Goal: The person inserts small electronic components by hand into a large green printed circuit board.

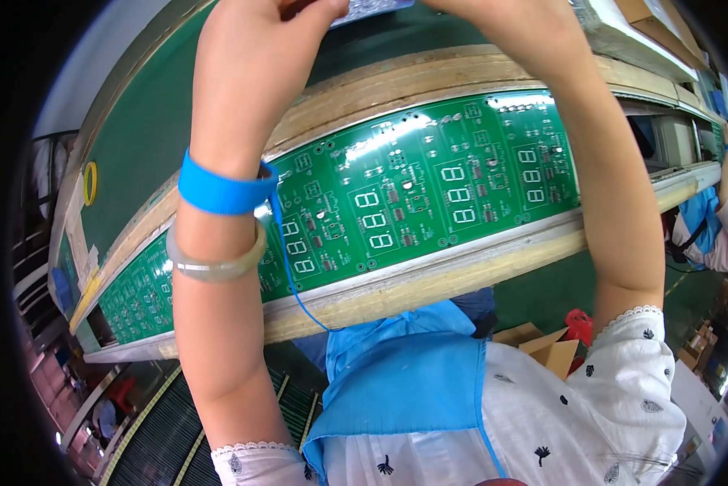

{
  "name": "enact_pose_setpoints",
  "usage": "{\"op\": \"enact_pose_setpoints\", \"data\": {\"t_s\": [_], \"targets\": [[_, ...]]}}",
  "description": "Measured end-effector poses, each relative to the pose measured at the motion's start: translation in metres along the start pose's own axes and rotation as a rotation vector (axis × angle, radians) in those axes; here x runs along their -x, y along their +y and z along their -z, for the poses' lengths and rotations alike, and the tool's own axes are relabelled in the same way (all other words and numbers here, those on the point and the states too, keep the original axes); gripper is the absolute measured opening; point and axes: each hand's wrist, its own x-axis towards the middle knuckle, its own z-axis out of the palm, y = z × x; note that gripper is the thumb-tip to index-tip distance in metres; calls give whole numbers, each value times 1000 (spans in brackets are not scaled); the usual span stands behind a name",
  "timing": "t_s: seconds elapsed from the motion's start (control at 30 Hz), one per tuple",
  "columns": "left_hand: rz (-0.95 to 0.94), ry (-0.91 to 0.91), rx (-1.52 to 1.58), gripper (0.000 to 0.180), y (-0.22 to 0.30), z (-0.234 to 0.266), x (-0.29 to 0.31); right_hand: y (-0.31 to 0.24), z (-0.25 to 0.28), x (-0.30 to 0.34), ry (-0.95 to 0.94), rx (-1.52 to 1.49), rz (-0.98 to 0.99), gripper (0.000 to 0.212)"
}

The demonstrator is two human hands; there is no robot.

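Apparently, the work is somewhere in its middle, though I judge this only from the long row of glossy green circuit boards [343,174]. Small dark chips sit on them already, while the white segmented digit outlines look bare, so some parts perhaps remain to be added; exactly how many, I cannot tell. The handled thing, a shiny, pale bluish flat piece [372,10], is at the far edge of the view, between the left hand [258,49] and the right hand [522,28]. Its near edge runs from left to right, slanting a little farther at the right; its long axis is not certain, because most of it is cut off. The left thumb seems to touch its left end. How far open either grip is, and whether the right one has hold of anything, I cannot tell. The board row lies lengthwise left to right between pale wooden rails [445,283], its right end farther.
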Motion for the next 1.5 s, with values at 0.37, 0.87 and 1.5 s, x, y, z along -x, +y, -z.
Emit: {"op": "enact_pose_setpoints", "data": {"t_s": [0.37,0.87,1.5], "targets": [[180,-273,461,23,-15,-5,54,7,9,62,-151,-195,-144,28],[244,-280,646,22,-26,-9,66,13,2,70,-101,-268,-177,15],[248,-239,462,20,-26,-4,69,-1,0,72,-248,153,47,16]]}}
